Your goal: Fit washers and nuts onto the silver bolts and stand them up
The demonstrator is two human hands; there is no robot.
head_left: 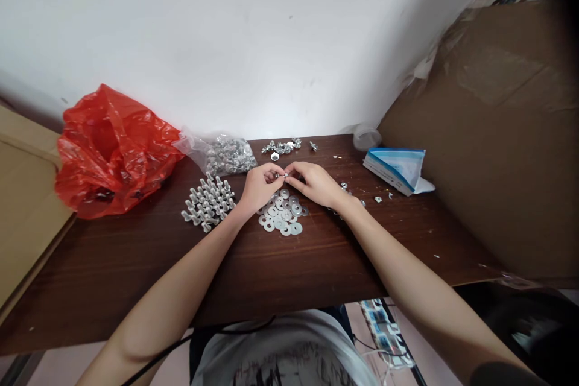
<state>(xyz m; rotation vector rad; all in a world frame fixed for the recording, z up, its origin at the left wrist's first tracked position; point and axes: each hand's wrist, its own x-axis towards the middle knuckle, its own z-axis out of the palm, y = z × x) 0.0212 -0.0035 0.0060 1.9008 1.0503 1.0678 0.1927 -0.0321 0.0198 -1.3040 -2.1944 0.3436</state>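
My left hand and my right hand meet fingertip to fingertip over the middle of the table. Both are closed in a pinch on a small silvery bolt; its details are too small to make out. Just below the hands lies a loose pile of flat metal washers. To the left of my left forearm, several bolts stand close together on their heads. Small metal nuts show beside my right wrist, which partly covers them. Behind the hands sits a group of bolts fitted with hardware.
A clear bag of metal parts and a red plastic bag are at the back left. To the right are a clear plastic cup and a blue-and-white packet. Cardboard borders the wooden table; a wall closes the back.
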